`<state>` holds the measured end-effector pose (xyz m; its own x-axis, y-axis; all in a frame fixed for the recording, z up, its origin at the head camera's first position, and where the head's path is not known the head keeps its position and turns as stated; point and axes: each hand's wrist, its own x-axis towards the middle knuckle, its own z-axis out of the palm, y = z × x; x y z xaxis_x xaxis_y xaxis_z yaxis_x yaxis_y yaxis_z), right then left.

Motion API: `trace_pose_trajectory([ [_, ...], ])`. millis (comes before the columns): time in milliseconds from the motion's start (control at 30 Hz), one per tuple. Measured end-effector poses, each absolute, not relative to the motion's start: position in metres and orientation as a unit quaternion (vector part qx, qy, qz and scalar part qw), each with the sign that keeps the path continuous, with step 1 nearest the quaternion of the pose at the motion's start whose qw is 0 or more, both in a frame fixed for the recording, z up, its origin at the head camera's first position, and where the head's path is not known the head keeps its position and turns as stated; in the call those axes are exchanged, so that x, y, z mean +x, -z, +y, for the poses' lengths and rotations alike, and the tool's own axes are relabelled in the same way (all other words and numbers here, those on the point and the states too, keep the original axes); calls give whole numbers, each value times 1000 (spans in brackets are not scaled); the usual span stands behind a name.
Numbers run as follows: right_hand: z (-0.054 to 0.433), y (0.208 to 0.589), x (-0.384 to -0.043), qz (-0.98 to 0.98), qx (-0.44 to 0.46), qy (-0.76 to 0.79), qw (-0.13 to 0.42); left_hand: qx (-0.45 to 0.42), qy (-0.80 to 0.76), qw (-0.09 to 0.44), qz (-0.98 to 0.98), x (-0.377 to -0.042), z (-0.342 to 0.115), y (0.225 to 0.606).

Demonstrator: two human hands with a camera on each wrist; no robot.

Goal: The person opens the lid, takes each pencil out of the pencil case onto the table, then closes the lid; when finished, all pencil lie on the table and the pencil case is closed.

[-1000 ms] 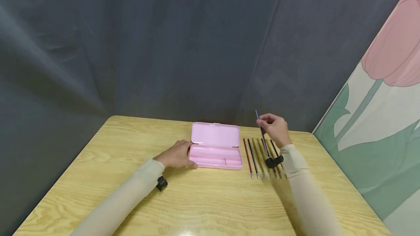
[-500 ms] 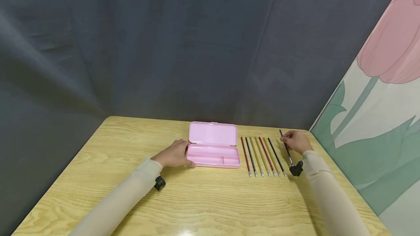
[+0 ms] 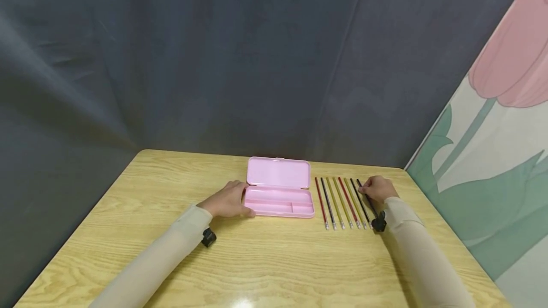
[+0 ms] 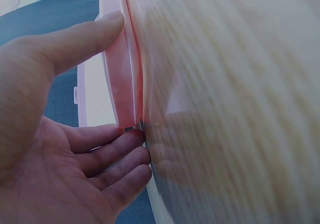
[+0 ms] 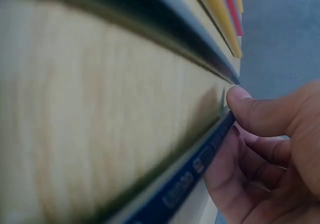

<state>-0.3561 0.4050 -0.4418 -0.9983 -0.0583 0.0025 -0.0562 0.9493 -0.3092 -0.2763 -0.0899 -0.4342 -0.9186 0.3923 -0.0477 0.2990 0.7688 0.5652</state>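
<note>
A pink pencil case [image 3: 280,214] stands on the table with its lid [image 3: 278,173] raised toward the back. My left hand [image 3: 228,200] holds it by the left end. In the left wrist view the thumb [image 4: 95,34] presses along the case's pink wall [image 4: 120,84], and the other fingers lie at its end. On the right, my right hand [image 3: 378,189] pinches a dark blue pencil [image 5: 185,181] between thumb and fingers, low over the table or touching it. This pencil lies alongside a row of red, dark and yellow pencils [image 3: 342,202] with white erasers toward me.
The wooden table [image 3: 274,260] extends toward me in front of the case and pencils. Behind its far edge hangs a dark curtain [image 3: 239,61]. A tulip-patterned wall or cloth [image 3: 501,156] borders the right side.
My right hand has carried the dark pencil from above the row down to the row's right end, first rightward and then slightly back left. The left hand stays on the pencil case.
</note>
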Motion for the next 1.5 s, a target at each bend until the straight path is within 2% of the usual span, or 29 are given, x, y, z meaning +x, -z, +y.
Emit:
trace_pose_trajectory([
  [367, 406, 436, -341, 981, -10, 192, -9, 187, -286, 84, 936, -276, -86, 436],
  [633, 401, 410, -324, 929, -11, 355, -102, 181, -287, 86, 937, -274, -87, 431],
  [733, 391, 404, -322, 886, -24, 449, -115, 178, -289, 83, 937, -273, -88, 430],
  [900, 363, 396, -320, 827, -73, 547, -104, 178, -290, 81, 937, -274, -89, 433],
  [1100, 320, 393, -321, 801, -115, 582, -81, 182, -287, 79, 937, -276, -90, 436],
  [1500, 248, 413, -339, 788, -76, 610, -34, 187, -297, 84, 933, -274, -83, 433],
])
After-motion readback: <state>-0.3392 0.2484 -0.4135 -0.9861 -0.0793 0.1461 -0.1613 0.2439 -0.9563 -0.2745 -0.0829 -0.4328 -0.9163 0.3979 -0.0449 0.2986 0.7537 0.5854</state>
